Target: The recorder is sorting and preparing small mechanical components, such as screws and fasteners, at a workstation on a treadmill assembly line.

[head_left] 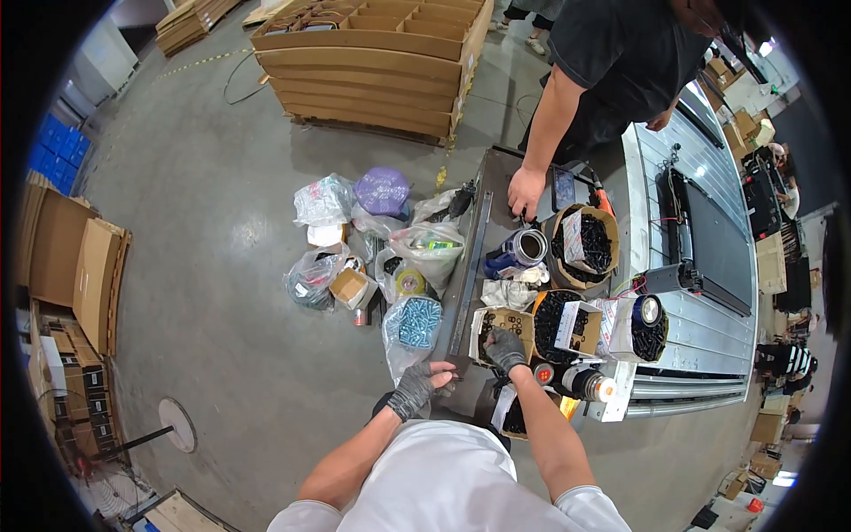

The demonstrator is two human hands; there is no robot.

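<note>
My right hand (505,348), in a grey fingerless glove, reaches into a small cardboard box of dark screws (501,325) on a low metal cart (467,266); its fingers are curled among the parts. My left hand (418,384), also gloved, hovers at the cart's near corner with fingers cupped around something small that I cannot make out. A clear bag of blue-grey screws (415,324) lies on the floor just beyond the left hand.
Round cartons of black screws (585,244) and a metal can (523,248) crowd the cart. Another person's hand (525,191) rests on its far end. Bags and small boxes (355,257) litter the floor; a pallet of cardboard trays (372,62) stands beyond. A long grey machine (700,266) lies to the right.
</note>
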